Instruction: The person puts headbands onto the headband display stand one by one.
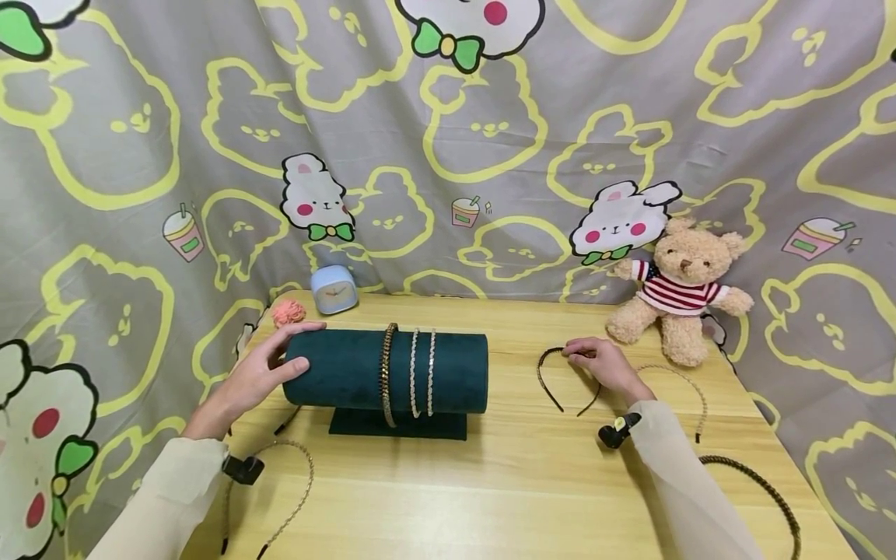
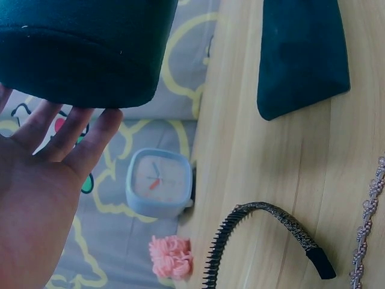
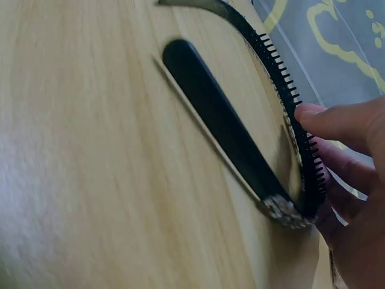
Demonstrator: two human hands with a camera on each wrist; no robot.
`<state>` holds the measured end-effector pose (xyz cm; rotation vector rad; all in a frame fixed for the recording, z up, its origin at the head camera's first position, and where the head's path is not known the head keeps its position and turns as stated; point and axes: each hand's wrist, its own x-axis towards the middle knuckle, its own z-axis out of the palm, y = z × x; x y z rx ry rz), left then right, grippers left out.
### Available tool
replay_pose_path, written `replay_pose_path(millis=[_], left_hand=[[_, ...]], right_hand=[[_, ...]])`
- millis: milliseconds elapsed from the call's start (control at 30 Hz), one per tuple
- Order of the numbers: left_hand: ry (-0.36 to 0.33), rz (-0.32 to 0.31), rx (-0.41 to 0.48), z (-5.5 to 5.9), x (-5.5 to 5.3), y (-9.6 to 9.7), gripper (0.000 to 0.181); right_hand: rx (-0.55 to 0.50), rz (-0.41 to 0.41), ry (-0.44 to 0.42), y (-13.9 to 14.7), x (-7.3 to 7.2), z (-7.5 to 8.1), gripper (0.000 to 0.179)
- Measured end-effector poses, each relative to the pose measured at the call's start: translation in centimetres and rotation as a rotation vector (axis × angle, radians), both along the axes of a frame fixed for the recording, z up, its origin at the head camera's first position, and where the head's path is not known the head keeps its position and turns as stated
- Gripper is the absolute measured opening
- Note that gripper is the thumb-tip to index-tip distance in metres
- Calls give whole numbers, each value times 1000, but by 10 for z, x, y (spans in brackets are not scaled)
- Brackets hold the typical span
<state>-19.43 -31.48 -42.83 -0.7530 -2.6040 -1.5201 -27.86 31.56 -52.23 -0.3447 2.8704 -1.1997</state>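
My left hand (image 1: 253, 375) rests on the left end of a dark green velvet headband stand (image 1: 336, 372), a horizontal roll on a flat base. In the left wrist view its fingers (image 2: 96, 141) stretch nearly straight against the roll. A dark gold headband (image 1: 386, 373) and two pale beaded headbands sit around the roll. To the right of the stand, my right hand (image 1: 603, 364) pinches a dark headband (image 1: 540, 373) near the top of its curve. The right wrist view shows this headband (image 3: 219, 114) with small inner teeth and a glittery outer side, close over the table.
Beaded headbands (image 1: 309, 474) lie at front left, with a dark toothed headband (image 2: 289, 224) near the stand. Another beaded one (image 1: 700, 393) and a dark braided headband (image 1: 770, 494) lie at right. A blue clock (image 1: 334, 290), pink flower-like ball (image 1: 288, 313) and teddy bear (image 1: 682, 288) stand behind.
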Motion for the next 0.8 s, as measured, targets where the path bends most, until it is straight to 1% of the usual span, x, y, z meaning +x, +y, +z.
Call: replay_pose_path(millis=[233,433,600,700,800], left_hand=[[-10,15,-13,-1,0,-1,53],[-17,27,-27,0,1,-1,53],[-22,33,-32,0,1,-1,53],[-24,34,-31,0,2,-1,53],[-25,31,-30,0,2,-1,53]], right_hand=[[10,26,-13,0,2,3,20],[-41,77,-47,0,8,12,23],[-127,131,-133,3,10,19,28],[-176,146,-197,6,10,19,30],[-225,144,-257,7,9,18,34]])
